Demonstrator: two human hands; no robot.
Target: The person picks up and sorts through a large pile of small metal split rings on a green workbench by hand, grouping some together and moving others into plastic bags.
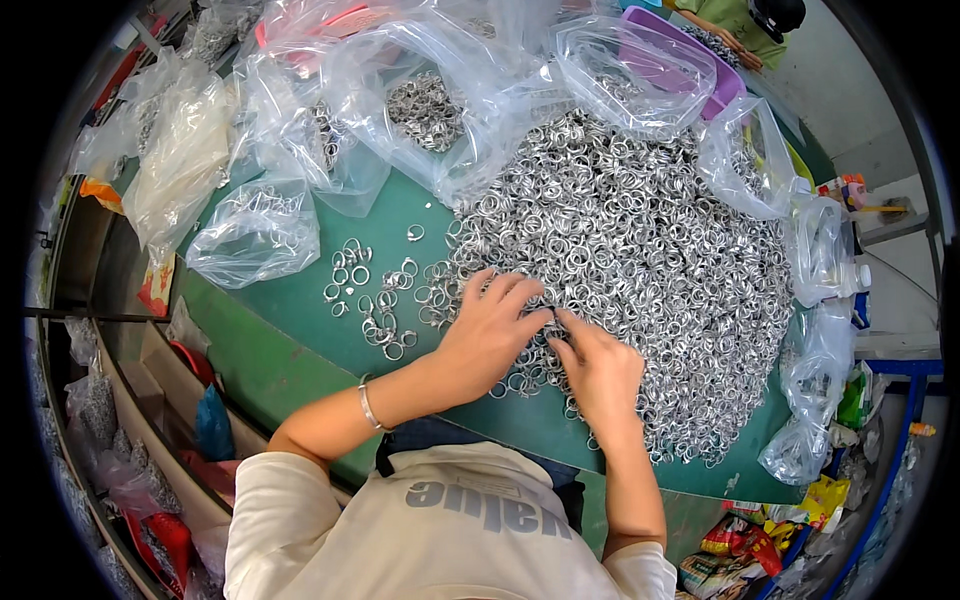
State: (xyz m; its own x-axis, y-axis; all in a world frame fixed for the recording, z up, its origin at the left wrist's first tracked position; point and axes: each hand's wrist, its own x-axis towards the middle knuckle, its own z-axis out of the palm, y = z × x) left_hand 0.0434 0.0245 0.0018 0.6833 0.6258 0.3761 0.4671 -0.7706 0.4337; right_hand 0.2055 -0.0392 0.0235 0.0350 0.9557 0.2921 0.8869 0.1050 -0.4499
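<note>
A broad heap of silver metal rings (650, 260) covers much of the green table. Over its near left edge, my left hand (495, 325) is spread with its fingers apart and curved down onto the rings. My right hand (605, 375) is beside it, fingers curled, thumb and index finger reaching toward the left thumb. A small dark thing (551, 309) shows where the left thumb and right index fingertip meet; what it is I cannot make out. Left of my left hand, a loose group of rings (380, 320) lies apart from the heap.
Clear plastic bags (260, 235) with rings line the far and left table edges. A purple basin (725, 90) stands at the far right. Beyond it shows a person in a green top (735, 25). More crumpled bags (815, 390) lie along the right edge. Open boxes (165, 390) stand lower left.
</note>
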